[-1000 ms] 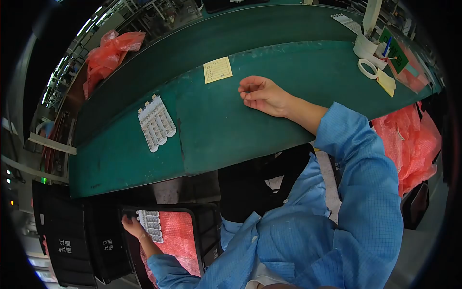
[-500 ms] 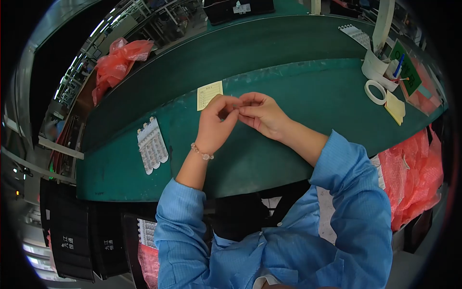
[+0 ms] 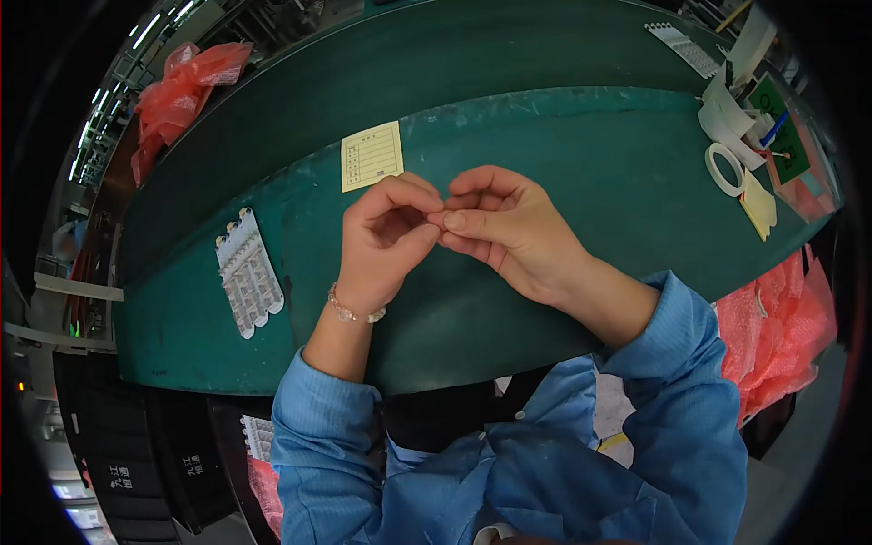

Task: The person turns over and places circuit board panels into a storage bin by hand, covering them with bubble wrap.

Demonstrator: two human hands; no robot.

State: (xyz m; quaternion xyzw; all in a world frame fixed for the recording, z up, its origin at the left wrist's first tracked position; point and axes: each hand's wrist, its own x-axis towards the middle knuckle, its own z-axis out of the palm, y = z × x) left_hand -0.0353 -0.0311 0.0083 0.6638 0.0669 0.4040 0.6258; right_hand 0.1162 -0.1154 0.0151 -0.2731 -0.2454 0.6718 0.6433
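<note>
My left hand (image 3: 381, 234) and my right hand (image 3: 518, 232) meet fingertip to fingertip above the green table mat (image 3: 472, 336). Both are closed in a pinch. Whatever sits between the fingertips is too small or too hidden to make out. A beaded bracelet (image 3: 345, 312) circles my left wrist. Just beyond my left hand lies a yellow printed slip (image 3: 371, 156). To its left, a set of white strips (image 3: 248, 274) with rows of small pale parts rests flat on the mat.
At the right are a tape roll (image 3: 724, 170), yellow sticky notes (image 3: 758, 207), a blue pen (image 3: 774, 129) and a green sign (image 3: 779, 127). Another white strip set (image 3: 683, 50) lies far right. Red bubble wrap (image 3: 177, 95) hangs at the far left; more bubble wrap (image 3: 772, 327) sits below right.
My view has tilted and come nearer the table, so the slip and strips appear further left. My hands stay together, with the fingertips slightly shifted.
</note>
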